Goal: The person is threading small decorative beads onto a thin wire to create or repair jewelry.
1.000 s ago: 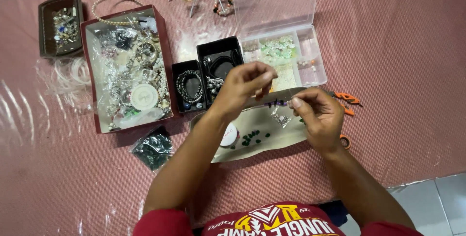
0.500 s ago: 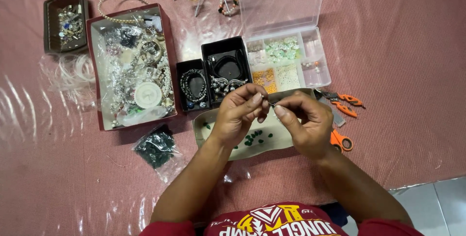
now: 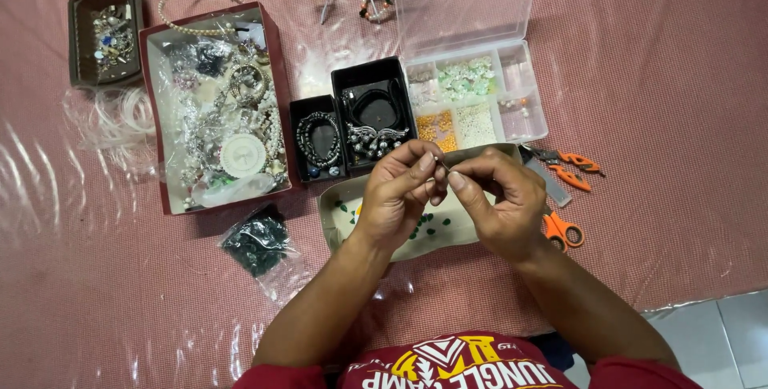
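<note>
My left hand [image 3: 396,193] and my right hand [image 3: 500,201] meet fingertip to fingertip above a shallow beige tray [image 3: 332,217] that holds several small green beads [image 3: 424,225]. Both hands pinch a thin thread or wire [image 3: 443,167] between thumbs and forefingers. It is too small to tell which. The hands hide most of the tray's middle and right side.
On the pink plastic-covered cloth lie a red box of jewellery [image 3: 150,117], a brown tray [image 3: 76,37], two black boxes of bracelets [image 3: 318,141] [image 3: 372,117], a clear compartment box of beads [image 3: 480,109], orange pliers [image 3: 572,167], orange scissors [image 3: 562,229] and a bag of dark beads [image 3: 256,243].
My hands have come down toward me and closer together over the beige tray. The thread stretched between them a second ago is now pinched short at the fingertips.
</note>
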